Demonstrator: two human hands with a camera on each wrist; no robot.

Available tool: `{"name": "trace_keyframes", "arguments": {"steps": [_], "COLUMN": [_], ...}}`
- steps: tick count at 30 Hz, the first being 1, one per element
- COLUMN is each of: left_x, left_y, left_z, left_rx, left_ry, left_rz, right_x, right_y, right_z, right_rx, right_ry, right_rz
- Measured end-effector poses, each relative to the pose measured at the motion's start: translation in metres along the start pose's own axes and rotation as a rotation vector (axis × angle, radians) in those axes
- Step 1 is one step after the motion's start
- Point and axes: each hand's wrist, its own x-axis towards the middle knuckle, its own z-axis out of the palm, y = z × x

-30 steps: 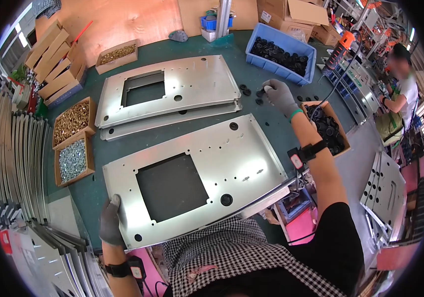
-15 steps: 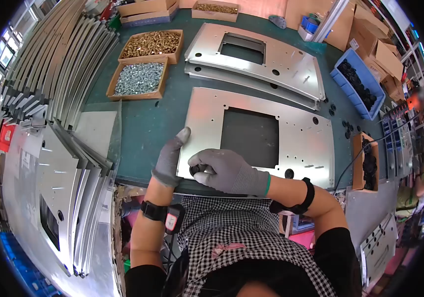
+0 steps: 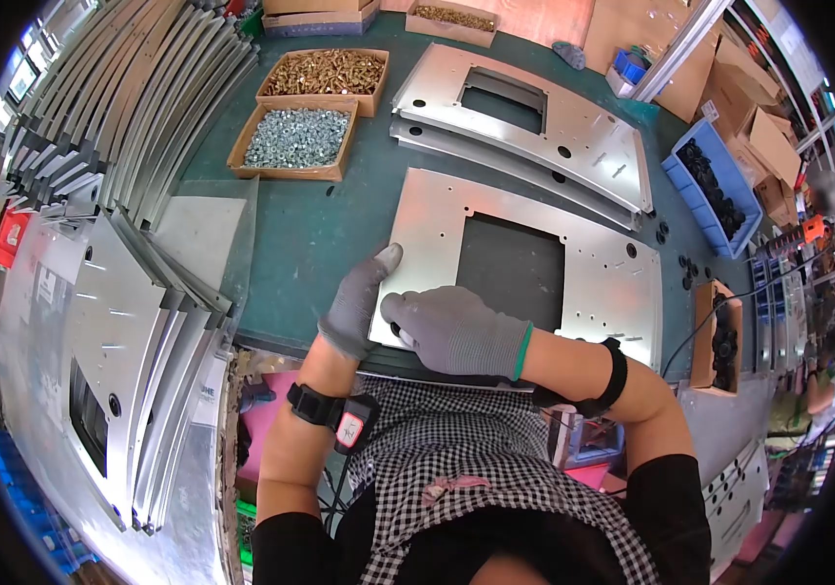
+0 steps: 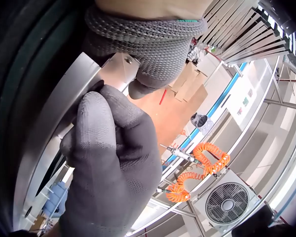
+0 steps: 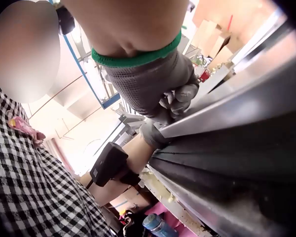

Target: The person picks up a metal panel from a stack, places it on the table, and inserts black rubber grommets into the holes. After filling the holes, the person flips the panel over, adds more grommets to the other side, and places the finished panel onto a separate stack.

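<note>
A silver metal panel (image 3: 417, 214) with a square cutout lies on the green table. My gloved left hand (image 3: 354, 302) grips its left edge near the front corner, thumb on top. Over that corner is my right hand (image 3: 461, 331), fingers curled, pinching a small black grommet (image 3: 396, 330) that is mostly hidden. In the left wrist view the right hand (image 4: 113, 163) has its fingertips against the panel (image 4: 64, 106), just beside the left hand (image 4: 155, 61). The right wrist view shows the right hand (image 5: 150, 86) close above the left one (image 5: 153, 136).
Behind lie two stacked panels (image 3: 573, 117). Boxes of brass parts (image 3: 378, 93) and silver parts (image 3: 339, 161) stand back left. At right are a blue bin (image 3: 679, 180) and a carton (image 3: 702, 366) of black parts, with loose ones (image 3: 687, 261) nearby. Many panels (image 3: 110, 327) stand at left.
My right hand has come from the loose black parts at the right to the panel's near left corner, carrying a grommet, now turned down against the panel. The left hand keeps its hold.
</note>
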Motion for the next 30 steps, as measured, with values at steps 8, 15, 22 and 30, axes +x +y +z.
{"name": "trace_keyframes", "arguments": {"steps": [8,15,22,30], "left_x": [0.009,-0.013,-0.187,-0.439], "left_y": [-0.008,0.001,0.074,0.123], "left_z": [-0.01,-0.003,-0.001,-0.116], "left_rx": [0.255,0.744,0.56,0.414], "left_ry": [0.05,0.17,0.736,1.132], "left_rz": [0.06,0.228,0.691,1.035], "right_x": [-0.013,-0.103,-0.152,-0.115], "right_y": [0.039,0.046,0.007,0.027], "right_z": [-0.033,-0.031,-0.068,-0.067], "right_rx": [0.238,0.041,-0.298,-0.081], "right_ry": [-0.004,0.269,0.971,1.021], "right_rz": [0.169,0.119,-0.231,-0.199]}}
